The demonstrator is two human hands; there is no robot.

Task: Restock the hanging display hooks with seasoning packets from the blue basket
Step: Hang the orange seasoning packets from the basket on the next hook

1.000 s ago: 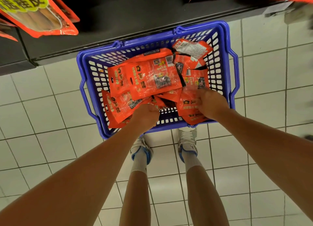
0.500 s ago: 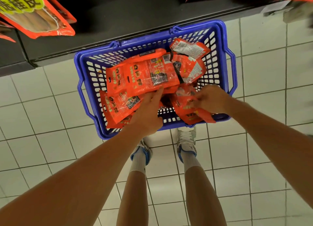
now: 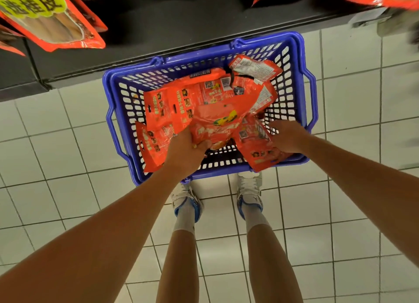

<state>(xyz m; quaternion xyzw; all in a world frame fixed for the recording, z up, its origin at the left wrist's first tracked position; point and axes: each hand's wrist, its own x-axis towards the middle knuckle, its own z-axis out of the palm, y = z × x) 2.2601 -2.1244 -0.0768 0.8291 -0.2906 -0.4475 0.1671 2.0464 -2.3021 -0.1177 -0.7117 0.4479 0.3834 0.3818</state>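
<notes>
One blue basket (image 3: 118,121) — roughly eight red packets (image 3: 181,103) — two hands.

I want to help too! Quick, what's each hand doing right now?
Left hand: its fingers grip a red seasoning packet in the blue basket.
Right hand: cannot be told; it touches another packet.

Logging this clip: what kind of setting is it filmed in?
Most likely a shop aisle. A blue shopping basket full of red seasoning packets sits on a white tiled floor, beside a dark display base with hanging packets above it.
</notes>
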